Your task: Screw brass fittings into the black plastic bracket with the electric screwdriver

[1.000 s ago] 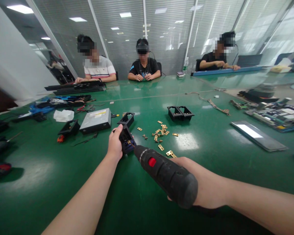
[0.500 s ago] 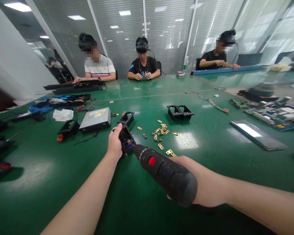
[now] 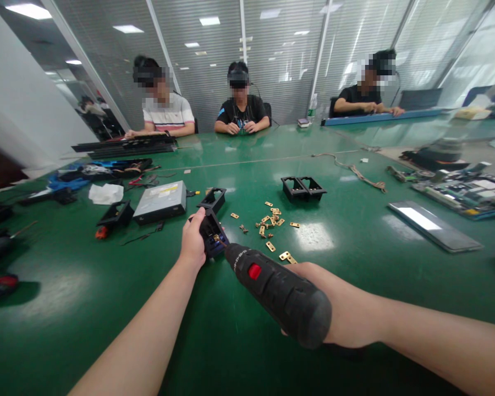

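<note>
- Head view: the person's left hand [image 3: 194, 239] is clamped on the side of a black plastic frame [image 3: 211, 228], thumb along its upper edge; the right hand [image 3: 338, 302] is wrapped around the grip of a black cordless drill [image 3: 276, 291]. The hands are apart, with the drill's nose between them.
- The frame sits just above the tabletop's middle, left of centre, tilted so its hollow side faces the drill; that slant probably gives the bit [image 3: 221, 242] a straight way in to the brass piece [image 3: 216, 238] inside.
- The left grip stays to the far side of the frame from the bit, likely to brace it against turning while keeping fingers out of the way.
- Loose brass plates [image 3: 271, 247] and small screws [image 3: 243, 229] lie scattered on the green table [image 3: 107, 330] just beyond the drill, seemingly within easy reach.
- A paired black frame [image 3: 303, 188] stands farther off to the right; another black frame [image 3: 214, 199] rests just behind the held one, near a silver optical drive [image 3: 160, 203].
- The left fingers are mostly hidden behind the frame, and the drill's body covers the trigger and most of the right fingers.
- Whether the bit's tip is seated in a screw is too small to tell, as is whether the frame's underside touches the table.
- A red-and-black tool [image 3: 0, 285] is cut off at the left edge.
</note>
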The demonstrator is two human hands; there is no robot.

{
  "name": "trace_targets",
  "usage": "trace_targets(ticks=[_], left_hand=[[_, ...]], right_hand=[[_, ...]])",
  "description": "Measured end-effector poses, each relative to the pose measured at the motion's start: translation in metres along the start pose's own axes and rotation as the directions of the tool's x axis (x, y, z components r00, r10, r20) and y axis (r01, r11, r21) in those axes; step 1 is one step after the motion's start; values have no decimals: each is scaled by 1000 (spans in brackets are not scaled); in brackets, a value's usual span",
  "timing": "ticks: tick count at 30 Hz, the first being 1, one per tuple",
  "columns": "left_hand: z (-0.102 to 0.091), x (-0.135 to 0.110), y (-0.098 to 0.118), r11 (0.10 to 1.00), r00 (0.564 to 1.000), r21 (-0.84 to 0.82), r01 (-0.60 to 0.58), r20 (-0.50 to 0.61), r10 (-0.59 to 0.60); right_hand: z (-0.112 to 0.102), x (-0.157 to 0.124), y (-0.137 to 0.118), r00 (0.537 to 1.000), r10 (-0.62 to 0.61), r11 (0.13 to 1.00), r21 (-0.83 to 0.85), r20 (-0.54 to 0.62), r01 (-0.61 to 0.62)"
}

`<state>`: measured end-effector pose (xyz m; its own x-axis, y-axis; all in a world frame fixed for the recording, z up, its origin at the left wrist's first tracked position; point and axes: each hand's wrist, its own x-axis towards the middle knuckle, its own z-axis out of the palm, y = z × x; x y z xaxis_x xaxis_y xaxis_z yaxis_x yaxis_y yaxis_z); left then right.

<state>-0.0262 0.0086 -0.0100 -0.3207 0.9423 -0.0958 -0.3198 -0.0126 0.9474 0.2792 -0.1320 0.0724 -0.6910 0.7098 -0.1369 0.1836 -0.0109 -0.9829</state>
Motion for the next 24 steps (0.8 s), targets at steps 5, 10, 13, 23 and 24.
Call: trace_targets(ticks=[5, 10, 13, 23, 24], left_hand=[[0, 1, -1, 1000, 1000, 7, 0, 3, 0], [0, 0, 0, 1000, 1000, 7, 14, -1, -14], [0, -1, 1, 1000, 1000, 7, 9, 3, -9], [1, 1, -2, 1000, 1000, 0, 8, -16, -8], [1, 1, -2, 1000, 1000, 0, 7, -16, -7]], right_hand=[[0, 0, 2, 999, -33, 999, -1, -3, 33], [1, 1, 4, 999, -37, 999, 18, 7, 37], [1, 1, 3, 999, -32, 999, 12, 4, 32], [1, 0, 5, 999, -54, 999, 2, 8, 54], [1, 0, 5, 999, -52, 999, 8, 9, 52]])
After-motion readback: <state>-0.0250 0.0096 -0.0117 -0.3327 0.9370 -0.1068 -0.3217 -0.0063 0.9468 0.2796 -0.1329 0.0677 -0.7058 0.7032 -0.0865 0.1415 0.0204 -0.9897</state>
